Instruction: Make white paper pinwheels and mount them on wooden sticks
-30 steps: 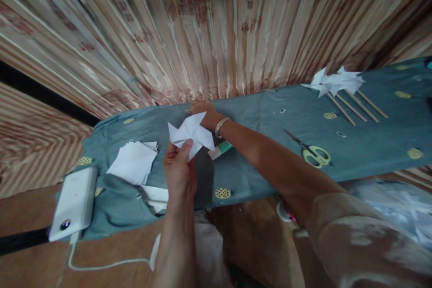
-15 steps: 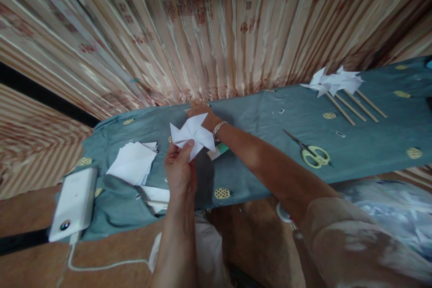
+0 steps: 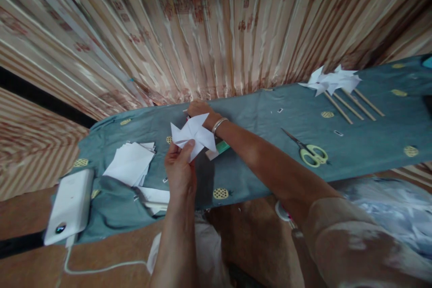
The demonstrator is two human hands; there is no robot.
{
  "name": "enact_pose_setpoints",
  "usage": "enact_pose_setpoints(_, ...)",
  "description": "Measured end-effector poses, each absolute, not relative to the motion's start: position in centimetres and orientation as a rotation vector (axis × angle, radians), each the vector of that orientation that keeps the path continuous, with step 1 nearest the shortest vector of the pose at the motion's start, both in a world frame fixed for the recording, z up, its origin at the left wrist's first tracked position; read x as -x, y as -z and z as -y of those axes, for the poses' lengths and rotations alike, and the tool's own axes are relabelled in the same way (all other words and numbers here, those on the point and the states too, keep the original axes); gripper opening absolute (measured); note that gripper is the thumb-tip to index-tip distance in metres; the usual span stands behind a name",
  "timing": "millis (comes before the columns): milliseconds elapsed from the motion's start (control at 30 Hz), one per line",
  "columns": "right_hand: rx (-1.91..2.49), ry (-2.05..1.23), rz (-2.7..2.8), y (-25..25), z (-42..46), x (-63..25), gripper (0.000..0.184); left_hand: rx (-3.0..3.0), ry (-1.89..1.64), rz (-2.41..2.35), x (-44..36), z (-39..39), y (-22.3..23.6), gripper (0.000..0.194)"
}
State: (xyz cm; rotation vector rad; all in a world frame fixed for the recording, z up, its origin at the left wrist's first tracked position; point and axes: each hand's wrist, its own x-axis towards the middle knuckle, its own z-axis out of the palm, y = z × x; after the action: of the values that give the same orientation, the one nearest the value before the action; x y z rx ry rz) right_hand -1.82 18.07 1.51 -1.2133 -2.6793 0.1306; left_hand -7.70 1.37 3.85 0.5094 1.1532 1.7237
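Pinching the pinwheel between thumb and fingers of the left hand, above the counter. Reaching just behind the pinwheel with the right hand; cannot tell whether open or closed. To the pinwheel's left, a paper stack; to its right, scissors and, farther off, stick-mounted pinwheels.

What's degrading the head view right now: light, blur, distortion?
Head view: dim, uneven light; dark shadow on the cloth beside the left forearm; sheen along curtain folds; wide-angle stretch toward the edges; fine detail soft, small prints on the scraps unreadable.
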Motion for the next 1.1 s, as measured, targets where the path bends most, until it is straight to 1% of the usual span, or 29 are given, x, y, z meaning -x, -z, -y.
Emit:
enact_pose_setpoints(367, 1.258, -0.039, 2.646, -1.4, -17.5, 2.1, 0.035, -0.499, -1.719, -1.148, 7.6, -1.4, -3.9, 0.034)
enact_pose_setpoints(500, 1.226, -0.033, 2.573, -1.9, -16.3, 1.8, 0.026, -0.502, -1.718, -1.155, 7.6, -1.5, -3.8, 0.032)
enact_pose_setpoints(633, 1.184, -0.042, 2.47, -2.9, -15.4, 0.5, 0.03, -0.49, -1.726, -1.126, 7.6, -1.4, -3.8, 0.033)
enact_pose_setpoints(700, 1.219, -0.061, 2.367, -3.2, -15.0, -0.8, 0.029, -0.498, -1.721, -1.101, 7.6, -1.3, -3.7, 0.032)
enact_pose_setpoints(733, 1.251, -0.085, 2.296, -3.2, -14.8, -1.6, 0.028, -0.505, -1.717, -1.091, 7.6, -1.3, -3.7, 0.031)
enact_pose_setpoints(767, 1.266, -0.224, 2.133, -3.2, -14.5, -2.6, 0.024, -0.512, -1.714, -1.086, 7.6, -1.3, -3.6, 0.031)
enact_pose_setpoints(833, 1.306, -0.321, 2.03, -2.8, -13.3, -5.1, 0.02, -0.526, -1.716, -1.092, 7.6, -1.4, -3.5, 0.031)
enact_pose_setpoints(867, 1.305, -0.507, 1.913, -2.4, -12.4, -6.5, 0.016, -0.534, -1.717, -1.095, 7.6, -1.4, -3.4, 0.032)
enact_pose_setpoints(900, 1.313, -0.57, 1.89, -2.1, -11.3, -8.0, 0.015, -0.543, -1.717, -1.094, 7.5, -1.4, -3.3, 0.033)
enact_pose_setpoints(1000, 1.36, -0.682, 1.861, -0.8, -7.1, -12.3, 0.016, -0.575, -1.696, -1.063, 6.7, -1.4, -3.0, 0.033)
enact_pose_setpoints(1067, 1.416, -0.654, 1.899, 0.0, -4.2, -14.5, 0.015, -0.61, -1.655, -1.029, 5.9, -1.3, -2.8, 0.033)
enact_pose_setpoints(1100, 1.449, -0.578, 1.954, 0.3, -3.0, -15.3, 0.013, -0.628, -1.634, -1.015, 5.5, -1.3, -2.6, 0.033)
